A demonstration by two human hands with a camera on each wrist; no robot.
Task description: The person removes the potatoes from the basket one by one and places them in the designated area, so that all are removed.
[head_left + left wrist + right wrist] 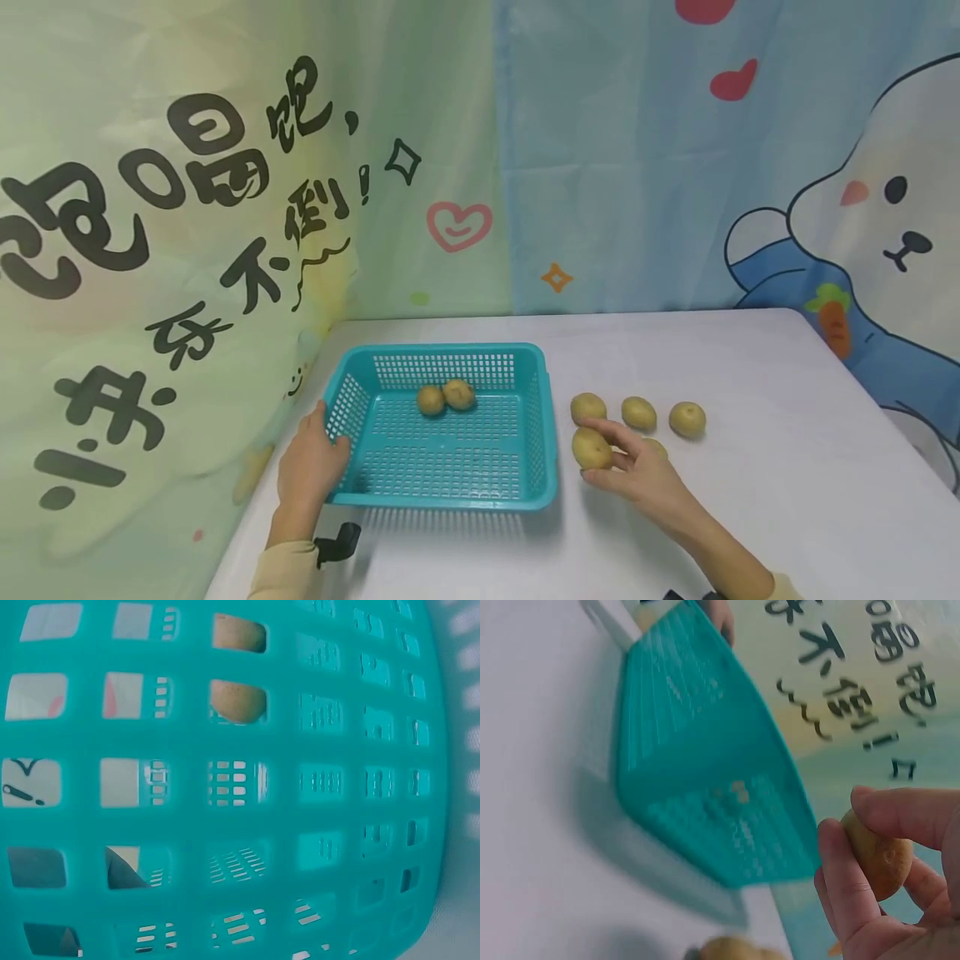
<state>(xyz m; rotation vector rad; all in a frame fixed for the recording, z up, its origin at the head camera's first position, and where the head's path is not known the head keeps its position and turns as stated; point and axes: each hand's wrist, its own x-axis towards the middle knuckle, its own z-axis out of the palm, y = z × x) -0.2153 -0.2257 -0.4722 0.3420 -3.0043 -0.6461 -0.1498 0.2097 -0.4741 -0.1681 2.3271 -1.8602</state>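
Note:
A teal plastic basket (pixel 442 496) with slotted walls stands on the white table, with two potatoes (pixel 459 394) near its back wall. My left hand (pixel 311 458) grips the basket's left rim, thumb over the inner side. In the left wrist view the basket's wall (pixel 285 742) fills most of the picture, and the potatoes (pixel 238 701) show through its holes. To the right of the basket, my right hand (pixel 633 467) holds a potato (pixel 591 449) between thumb and fingers. The right wrist view shows this potato (pixel 881 859) pinched in the fingertips.
Right of the basket lie several more potatoes (pixel 687 419) on the table (pixel 765 500), one partly hidden behind my right hand. A printed curtain (pixel 615 167) with lettering and a cartoon animal hangs behind and to the left of the table.

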